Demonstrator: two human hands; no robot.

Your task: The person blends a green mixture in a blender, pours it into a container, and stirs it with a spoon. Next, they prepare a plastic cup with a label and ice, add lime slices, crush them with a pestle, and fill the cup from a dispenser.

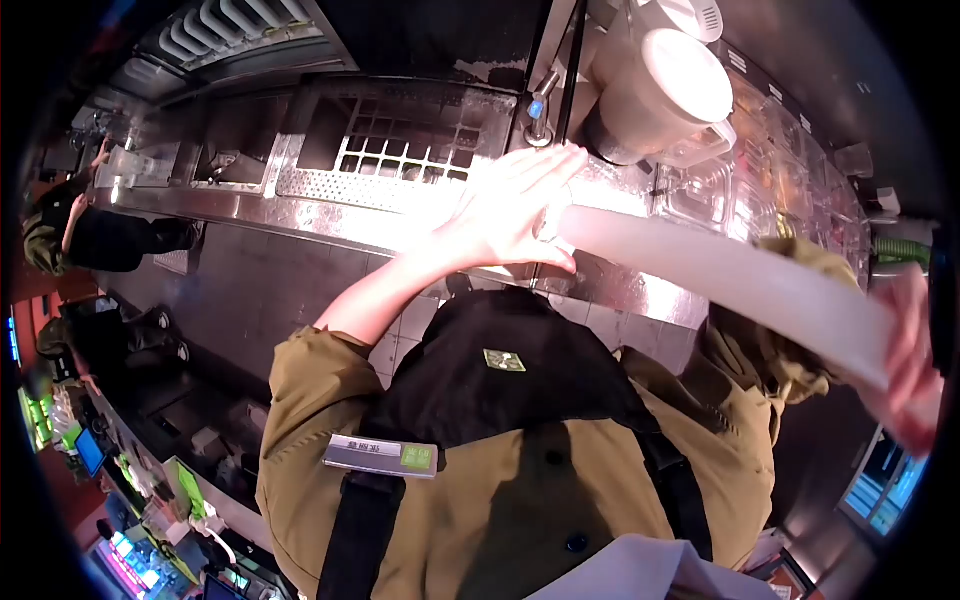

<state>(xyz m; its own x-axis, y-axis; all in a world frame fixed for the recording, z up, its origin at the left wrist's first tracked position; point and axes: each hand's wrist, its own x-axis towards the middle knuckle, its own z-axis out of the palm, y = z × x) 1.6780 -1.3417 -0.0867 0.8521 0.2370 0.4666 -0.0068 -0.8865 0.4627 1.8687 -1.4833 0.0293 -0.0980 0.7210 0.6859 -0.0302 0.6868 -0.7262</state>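
A long, translucent white tube-shaped thing (725, 280) stretches slantwise above the counter front, from my left palm to my right hand. I cannot make out what kind of thing it is. My left hand (510, 210) is open, fingers stretched out and thumb apart, with the tube's narrow-looking end at its palm. At the far right, my right hand (905, 365) is closed about the other end, smeared by motion. Just beyond my left hand stands a large pale pitcher (640, 110) with a white lid and a handle.
A metal counter (330, 222) runs across, with a grid-covered sink (410, 155) at left. A tap (540, 115) rises beside the pitcher. Clear plastic containers (700, 195) line the right side. Two people in dark aprons (110, 235) are at far left.
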